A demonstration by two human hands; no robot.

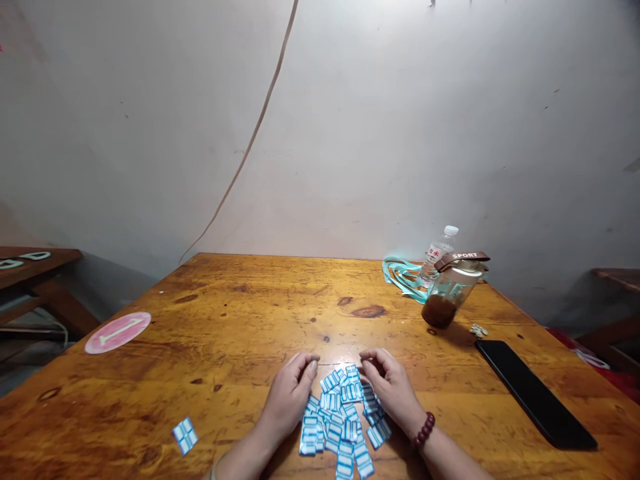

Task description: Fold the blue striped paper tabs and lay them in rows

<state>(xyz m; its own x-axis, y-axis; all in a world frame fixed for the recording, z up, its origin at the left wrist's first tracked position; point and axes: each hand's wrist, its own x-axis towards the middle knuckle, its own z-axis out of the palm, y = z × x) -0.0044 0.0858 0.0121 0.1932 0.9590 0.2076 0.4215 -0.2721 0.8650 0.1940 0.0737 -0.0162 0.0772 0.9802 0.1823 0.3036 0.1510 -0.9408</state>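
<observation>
- In the head view, your left hand (290, 399) rests at the left edge of a loose heap of small flat blue-and-white rectangular pieces (334, 408); its fingers curl inward, thumb close to the forefinger.
- Your right hand (393, 385) borders the heap's right side, fingers likewise curled, thumb close beneath; you cannot tell whether either hand's fingertips press together or pinch anything.
- The heap lies between your two hands, spilling from just below your fingertips towards you, its pieces overlapping.
- A separate blue-and-white square piece (185, 436) lies well left of your left fingers, on the glossy brown wooden table (270, 300).
- Right of your right fingers lies a long black flat slab (535, 397).
- Beyond them, to the right, stands a clear tumbler with dark contents and a brown strap (450, 297).
</observation>
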